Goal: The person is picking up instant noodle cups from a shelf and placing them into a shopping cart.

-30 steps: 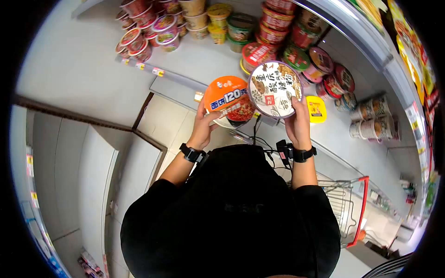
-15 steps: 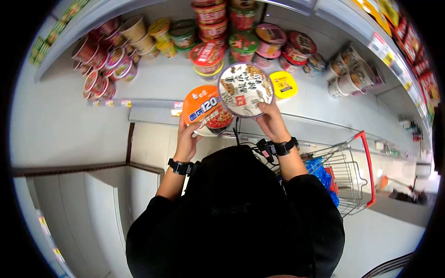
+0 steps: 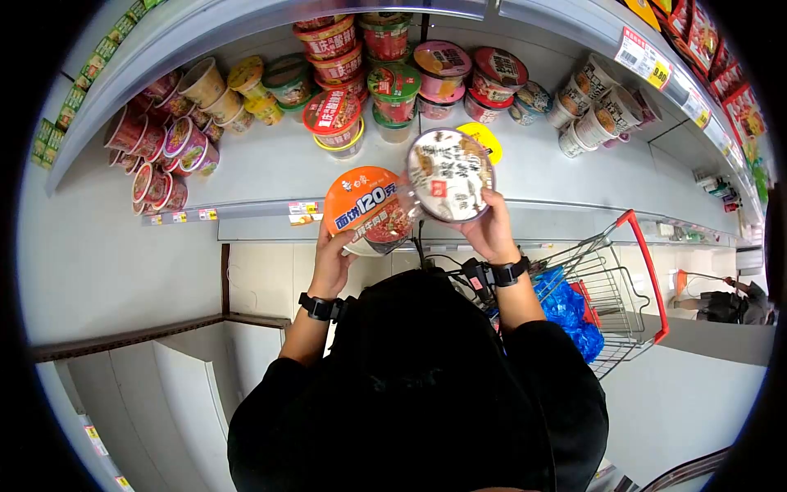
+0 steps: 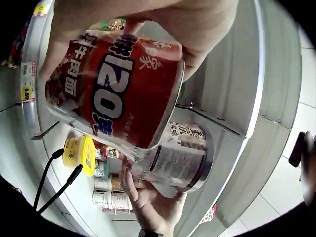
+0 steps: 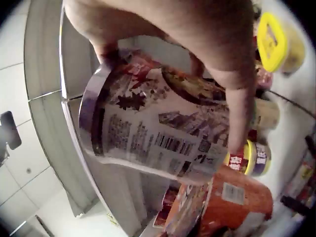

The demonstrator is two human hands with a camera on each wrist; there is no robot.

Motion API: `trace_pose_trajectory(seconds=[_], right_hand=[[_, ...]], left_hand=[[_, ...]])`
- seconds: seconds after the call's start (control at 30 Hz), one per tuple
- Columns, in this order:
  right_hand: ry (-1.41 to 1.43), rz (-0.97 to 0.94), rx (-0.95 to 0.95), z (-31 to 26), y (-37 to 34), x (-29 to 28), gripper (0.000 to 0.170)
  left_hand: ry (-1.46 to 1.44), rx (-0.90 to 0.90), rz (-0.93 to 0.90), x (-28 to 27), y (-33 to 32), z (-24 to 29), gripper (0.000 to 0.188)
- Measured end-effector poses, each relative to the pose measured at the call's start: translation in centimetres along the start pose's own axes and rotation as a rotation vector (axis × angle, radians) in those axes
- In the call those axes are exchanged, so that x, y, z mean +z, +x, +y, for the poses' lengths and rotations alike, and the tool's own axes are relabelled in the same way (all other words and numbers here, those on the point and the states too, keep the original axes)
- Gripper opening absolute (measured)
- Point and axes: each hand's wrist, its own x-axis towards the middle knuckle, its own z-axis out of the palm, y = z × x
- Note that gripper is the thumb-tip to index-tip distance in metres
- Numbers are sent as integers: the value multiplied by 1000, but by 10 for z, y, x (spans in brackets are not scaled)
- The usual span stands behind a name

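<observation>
From my end of the feed, I have a tub in each hand in front of the supermarket shelf [image 3: 270,168]. My left hand [image 3: 330,266] grips the orange tub [image 3: 366,201], its thumb lying over the near edge of the lid; my right hand [image 3: 492,234] holds the white-lidded tub [image 3: 451,174] by its right side, thumb on the rim and fingers [image 4: 131,187] wrapped around the wall. So both sets of fingers are clamped, each on its own tub. The two tubs sit side by side, lids turned up towards me, the white one overlapping the orange one's edge in the head view; whether they actually touch I can't tell. I judge the step in hand to be looking one over against the other. The next move, as I read it, calls for a choice of where each goes: the shelf ahead, beside the yellow tub [image 3: 493,141] and the red-lidded tub [image 3: 332,112], or the shopping cart [image 3: 619,299] off to my right, where a blue bag [image 3: 566,316] lies. Either way I'd want a steady grip and some space between the tubs first.
</observation>
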Motion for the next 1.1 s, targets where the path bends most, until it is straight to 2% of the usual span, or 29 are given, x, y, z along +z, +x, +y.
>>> trace_pose_trajectory(seconds=[0.1,0.17,0.3,0.47,0.53,0.63,0.67,0.77,0.83,0.87,0.9,1.0,1.07,1.1], right_hand=[[-49,185,-123,-17,-9,-18,57],[-28,337,-192,-25,-13,-33,56],[4,502,-247,-47,-29,-60,58],[24,664,-248,-59,-47,-111,69],[-64,891,-215,-64,-49,-131,66],[-62,940,-153,-69,-47,-175,60],[-60,905,-164,-70,-46,-186,54],[-42,894,-220,-70,-28,-227,41],[-245,882,-195,-71,-11,-248,37],[-149,901,-126,-69,-5,-253,34],[-87,1034,-127,-68,1,-241,34],[-48,984,-165,-57,-4,-248,38],[-32,960,-226,-46,-25,-242,44],[-20,983,-258,-41,-39,-234,42]], left_hand=[[-36,-5,19,9,4,-3,46],[-123,-63,-43,8,10,-9,44],[-101,-73,-51,23,20,-14,47],[-113,-129,-71,43,34,-20,48],[-85,-150,-84,51,41,-25,48],[-6,-139,-40,73,44,-28,48],[-18,-146,-84,72,48,-31,49],[5,-179,-69,77,52,-39,43],[36,-171,-59,90,51,-39,38],[49,-175,-49,94,51,-40,39],[65,-175,-38,98,52,-41,40],[109,-195,-66,102,56,-46,42],[114,-234,-106,104,57,-48,43],[96,-256,-123,106,57,-48,44]])
